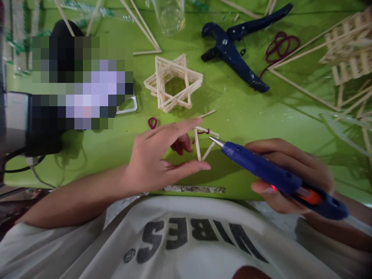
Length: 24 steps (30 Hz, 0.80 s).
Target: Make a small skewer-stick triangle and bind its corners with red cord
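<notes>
My left hand [165, 151] pinches a small triangle of wooden sticks [197, 145] between thumb and fingers. A bit of dark red cord [207, 131] lies along the triangle's upper stick. Wrapped in my right hand [290, 166] is a blue glue gun [261, 166] with an orange part inside and a glue stick at its rear. Its metal nozzle meets or almost meets the triangle's right corner. Just beyond my left hand stands a star built of stacked wooden sticks [158, 83]. A loose stick [207, 113] shows past my left fingertips.
A blue cutter [232, 50] lies beyond my right hand, beside tangled dark red cord [279, 48]. Stick structures [348, 50] fill the right side. A clear cup [171, 17] stands at the back. A small red cord loop [152, 123] lies near my left wrist. The left area is partly pixelated.
</notes>
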### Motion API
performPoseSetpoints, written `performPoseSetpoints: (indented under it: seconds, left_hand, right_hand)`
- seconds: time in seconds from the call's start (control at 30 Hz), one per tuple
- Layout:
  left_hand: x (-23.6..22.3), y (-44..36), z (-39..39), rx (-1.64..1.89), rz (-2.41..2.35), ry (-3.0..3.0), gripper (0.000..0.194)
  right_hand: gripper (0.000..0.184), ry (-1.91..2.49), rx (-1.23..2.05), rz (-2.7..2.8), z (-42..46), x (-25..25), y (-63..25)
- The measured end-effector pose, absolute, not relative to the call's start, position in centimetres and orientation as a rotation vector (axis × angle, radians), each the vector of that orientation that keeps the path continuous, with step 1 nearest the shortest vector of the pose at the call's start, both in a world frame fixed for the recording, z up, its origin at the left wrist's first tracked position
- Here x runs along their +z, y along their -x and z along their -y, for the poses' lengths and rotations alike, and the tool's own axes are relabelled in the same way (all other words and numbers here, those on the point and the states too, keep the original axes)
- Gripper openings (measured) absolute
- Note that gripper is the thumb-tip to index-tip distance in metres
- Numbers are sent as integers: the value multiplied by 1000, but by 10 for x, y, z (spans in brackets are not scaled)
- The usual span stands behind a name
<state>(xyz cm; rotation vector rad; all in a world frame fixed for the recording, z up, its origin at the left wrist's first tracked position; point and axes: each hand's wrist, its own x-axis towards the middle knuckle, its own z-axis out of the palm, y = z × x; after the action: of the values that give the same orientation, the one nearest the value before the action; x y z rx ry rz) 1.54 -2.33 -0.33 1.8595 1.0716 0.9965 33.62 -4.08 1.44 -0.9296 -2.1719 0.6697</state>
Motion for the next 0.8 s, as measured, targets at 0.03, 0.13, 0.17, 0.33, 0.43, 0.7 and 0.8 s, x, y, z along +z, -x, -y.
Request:
performPoseSetpoints:
  seconds: [0.03,0.13,0.17,0.33,0.43,0.7,0.8]
  left_hand:
    - [-3,-16,23,1005,-1072,-1860,71]
    - [-5,-17,21,1122,-977,-1908,79]
    - [-6,-18,19,1157,-935,-1929,83]
    - [-7,-15,17,1186,-834,-2036,87]
    - [-5,-14,20,1116,-904,-2006,82]
    - [-7,-18,19,1172,-897,-2013,75]
    - [-8,-17,19,1195,-875,-2031,78]
  right_hand:
    - [23,933,651,2182,40,15,-337]
    - [22,945,625,2209,39,16,-337]
    - [22,953,615,2211,39,16,-336]
    - [22,937,557,2224,41,16,-335]
    - [21,962,578,2222,45,14,-336]
    - [21,945,531,2255,45,14,-336]
    - [22,973,546,2275,47,16,-336]
